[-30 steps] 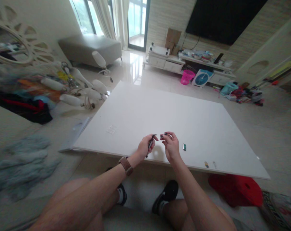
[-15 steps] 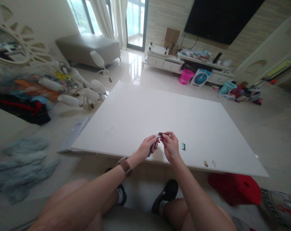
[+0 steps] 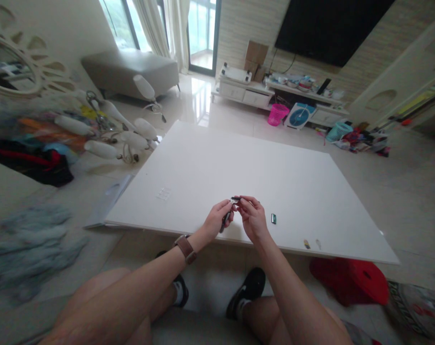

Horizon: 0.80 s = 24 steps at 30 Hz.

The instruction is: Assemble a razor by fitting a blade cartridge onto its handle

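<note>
My left hand (image 3: 217,219) is closed around a thin dark pen-like tool (image 3: 225,219), a brown watch on its wrist. My right hand (image 3: 252,218) pinches a small dark part (image 3: 235,198) at its fingertips. The two hands meet over the near edge of a large white board (image 3: 239,163) that lies flat on the floor. On the board to the right of my hands lie a small green-and-black piece (image 3: 274,218) and two tiny screws (image 3: 306,244). A small clear packet (image 3: 163,193) lies on the board to the left.
A white chandelier (image 3: 120,134) with glass shades lies on the floor at left, by a pile of clothes. A red stool (image 3: 350,282) sits under the board's near right edge. At the back stand a grey sofa, a TV cabinet and a pink basket (image 3: 278,114).
My hands were apart a second ago; they have come together, so the tool's tip and the small part now touch. The view has shifted slightly.
</note>
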Motion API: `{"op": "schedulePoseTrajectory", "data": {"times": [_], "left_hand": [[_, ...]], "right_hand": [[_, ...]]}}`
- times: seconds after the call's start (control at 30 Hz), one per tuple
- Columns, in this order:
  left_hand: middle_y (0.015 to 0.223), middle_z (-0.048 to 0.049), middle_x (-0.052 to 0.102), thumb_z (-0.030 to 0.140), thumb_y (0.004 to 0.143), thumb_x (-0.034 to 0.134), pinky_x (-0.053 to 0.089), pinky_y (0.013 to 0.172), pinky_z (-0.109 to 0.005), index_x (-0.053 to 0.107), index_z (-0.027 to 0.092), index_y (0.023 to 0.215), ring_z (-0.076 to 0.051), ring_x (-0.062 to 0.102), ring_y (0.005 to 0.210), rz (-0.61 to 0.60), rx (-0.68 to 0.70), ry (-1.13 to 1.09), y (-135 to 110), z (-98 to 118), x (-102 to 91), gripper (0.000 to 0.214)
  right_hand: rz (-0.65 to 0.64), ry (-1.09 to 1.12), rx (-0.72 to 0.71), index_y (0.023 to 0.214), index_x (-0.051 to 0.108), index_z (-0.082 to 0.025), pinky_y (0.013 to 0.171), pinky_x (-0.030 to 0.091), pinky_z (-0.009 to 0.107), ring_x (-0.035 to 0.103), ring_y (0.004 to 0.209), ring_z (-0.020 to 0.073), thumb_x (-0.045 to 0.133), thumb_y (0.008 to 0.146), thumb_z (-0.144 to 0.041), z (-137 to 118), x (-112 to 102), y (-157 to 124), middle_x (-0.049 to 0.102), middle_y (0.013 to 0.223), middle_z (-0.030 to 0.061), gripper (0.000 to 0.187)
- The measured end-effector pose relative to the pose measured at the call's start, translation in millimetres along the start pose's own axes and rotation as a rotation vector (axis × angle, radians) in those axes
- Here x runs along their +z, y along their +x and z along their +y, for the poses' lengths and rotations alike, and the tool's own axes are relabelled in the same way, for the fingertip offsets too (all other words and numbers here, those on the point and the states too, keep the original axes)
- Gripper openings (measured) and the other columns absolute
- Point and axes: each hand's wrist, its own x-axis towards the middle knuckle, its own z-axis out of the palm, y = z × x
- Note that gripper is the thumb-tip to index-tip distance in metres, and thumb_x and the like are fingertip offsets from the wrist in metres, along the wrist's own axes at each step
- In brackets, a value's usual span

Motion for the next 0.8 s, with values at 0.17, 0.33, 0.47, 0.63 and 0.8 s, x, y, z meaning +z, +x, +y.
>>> {"op": "schedulePoseTrajectory", "data": {"times": [0.17,0.33,0.47,0.63,0.8], "left_hand": [[0.061,0.0039,0.052,0.05,0.091,0.052,0.028,0.041,-0.019,0.055,0.016,0.085,-0.006,0.042,0.045,-0.026,0.016,-0.002,0.3,-1.1,0.2,0.035],[0.06,0.0042,0.052,0.051,0.091,0.053,0.028,0.041,-0.018,0.05,0.017,0.081,-0.006,0.041,0.044,-0.007,0.02,0.012,-0.9,1.0,1.8,0.036],[0.06,0.0047,0.05,0.055,0.091,0.051,0.026,0.039,-0.018,0.05,0.017,0.084,-0.006,0.04,0.043,0.003,0.021,0.015,-1.9,2.8,3.1,0.038],[0.06,0.0048,0.049,0.06,0.091,0.049,0.026,0.038,-0.018,0.049,0.017,0.084,-0.006,0.039,0.043,0.0,0.058,0.052,-3.4,4.3,4.4,0.043],[0.06,0.0057,0.047,0.062,0.09,0.049,0.027,0.039,-0.019,0.045,0.019,0.082,-0.006,0.038,0.044,-0.001,0.088,0.082,-4.5,4.6,6.9,0.045]], "right_hand": [[-0.01,0.013,0.027,0.079,0.074,-0.019,0.066,0.055,0.021,0.07,0.078,0.0136,0.088,0.063,-0.027,-1.3,1.7,-1.6,0.077,0.087,0.0041,0.022],[-0.057,0.065,0.092,0.074,0.073,-0.019,0.07,0.057,0.021,0.07,0.076,0.013,0.091,0.058,-0.027,-2.9,6.0,-3.5,0.076,0.085,0.0031,0.025],[-0.099,0.079,0.104,0.078,0.075,-0.019,0.071,0.057,0.02,0.068,0.074,0.0119,0.089,0.062,-0.028,-3.1,4.9,-3.8,0.076,0.086,0.0028,0.023],[-0.124,0.084,0.104,0.079,0.074,-0.02,0.074,0.057,0.021,0.068,0.078,0.012,0.086,0.069,-0.029,-1.8,2.0,-3.7,0.076,0.091,0.0026,0.018],[-0.137,0.087,0.099,0.078,0.073,-0.02,0.079,0.056,0.023,0.068,0.082,0.0125,0.084,0.071,-0.028,-0.8,2.1,-4.3,0.075,0.093,0.0031,0.015]]}}
